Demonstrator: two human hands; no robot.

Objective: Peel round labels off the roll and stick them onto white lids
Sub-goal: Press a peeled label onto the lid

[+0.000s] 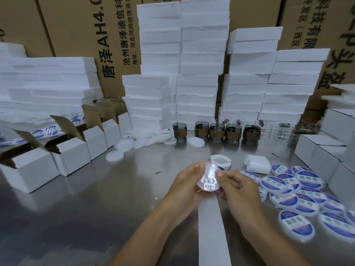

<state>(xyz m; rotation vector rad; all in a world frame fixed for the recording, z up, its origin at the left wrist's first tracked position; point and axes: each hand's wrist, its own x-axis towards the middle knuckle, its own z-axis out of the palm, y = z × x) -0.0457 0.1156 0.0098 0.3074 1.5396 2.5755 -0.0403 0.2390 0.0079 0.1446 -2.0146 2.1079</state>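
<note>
**Holding one round disc in both hands, mid-table**

Your left hand [189,181] & right hand [237,187] both grip the same round disc [208,179], glossy white & see-thru, tilted up toward you. L thumb sits on its top-left edge; the other L fingers curl behind, and their shadows show thru it. R thumb pinches the 3 o'clock edge, w/ R fingers tucked behind. Lid or label back? Can't tell.

The label roll [221,161] lies on the steel table [115,208] at 12 o'clock, just beyond your fingertips. A bare backing strip [213,227] runs from under your hands to 6 o'clock, btwn your forearms.

The labelled lids [276,186], blue print up, lie overlapped from 2 to 4 o'clock, near your right hand. The bare lids [124,145] are scattered at 10–11 o'clock, well apart from you. Open white cartons [73,156] line up at 9–10 o'clock. The foam slabs [197,73] are stacked at 12, w/ brown-sleeved cups [217,131] in a row in front of them.
</note>
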